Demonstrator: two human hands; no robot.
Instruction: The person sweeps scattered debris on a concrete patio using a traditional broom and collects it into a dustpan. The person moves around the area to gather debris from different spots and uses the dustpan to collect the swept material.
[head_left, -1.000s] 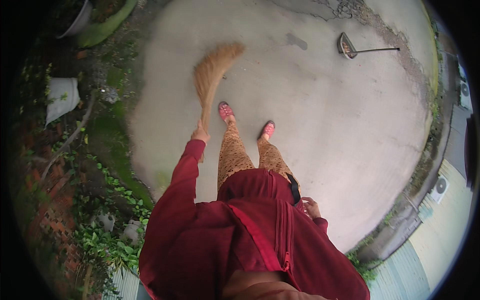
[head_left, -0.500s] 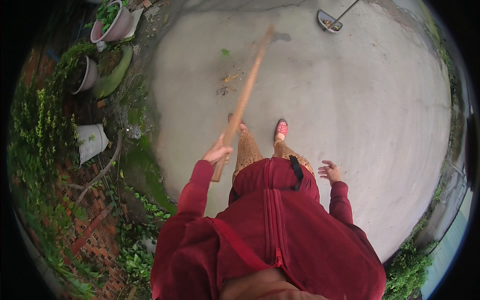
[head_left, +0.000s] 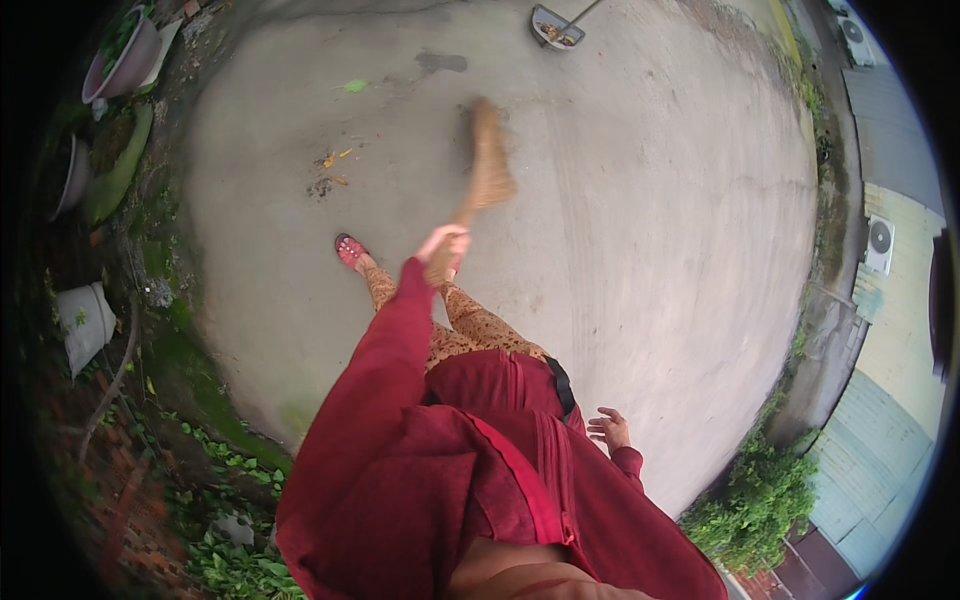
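Wrapped round the handle of a brown straw broom [head_left: 488, 165], my left hand [head_left: 445, 246] is out ahead of my body. The broom's flared bristles point away from me over the concrete and are smeared by motion. My right hand [head_left: 610, 430] hangs at my right side, fingers apart and holding nothing. A little pile of dark debris [head_left: 320, 187] with yellow bits lies on the ground left of the broom. Farther off is a green leaf [head_left: 354, 86]. At the far edge sits a long-handled dustpan [head_left: 556, 30] with some litter in it.
Concrete ground [head_left: 620, 220] spreads around my feet. Along the left stand plant pots [head_left: 125, 60], a white sack [head_left: 86, 322] and mossy soil with bricks. A green bush [head_left: 750, 510] and a wall with air-conditioner units [head_left: 879, 246] border the right.
The broom has swung from pointing ahead on my left to the right across my front, its bristles now showing. My view has turned right. My right hand stays free.
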